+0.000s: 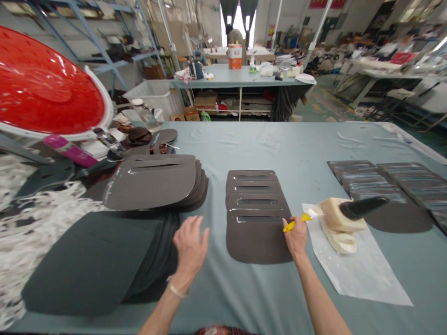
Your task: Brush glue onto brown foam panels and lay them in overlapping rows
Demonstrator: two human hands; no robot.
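My right hand (296, 236) is closed round a yellow-handled brush (289, 226), at the right edge of several overlapping dark brown panels (256, 239). Each panel has a long slot, with shiny wet-looking streaks around it. My left hand (191, 242) is empty with its fingers apart, above the table between those panels and the stacks on the left. One stack is of brown slotted panels (157, 179); nearer me lies a pile of dark green panels (91, 260). Right of my right hand, a cream-coloured container (337, 216) with a black spout-like piece rests on a white sheet (366, 274).
More streaked panels (398, 218) lie at the far right of the blue-green table (244, 144). White scrap strips (59, 242) heap up at the left, below a big red bowl-shaped object (49, 88). Behind stands another table (216, 77) with a can (235, 56); a person is beyond.
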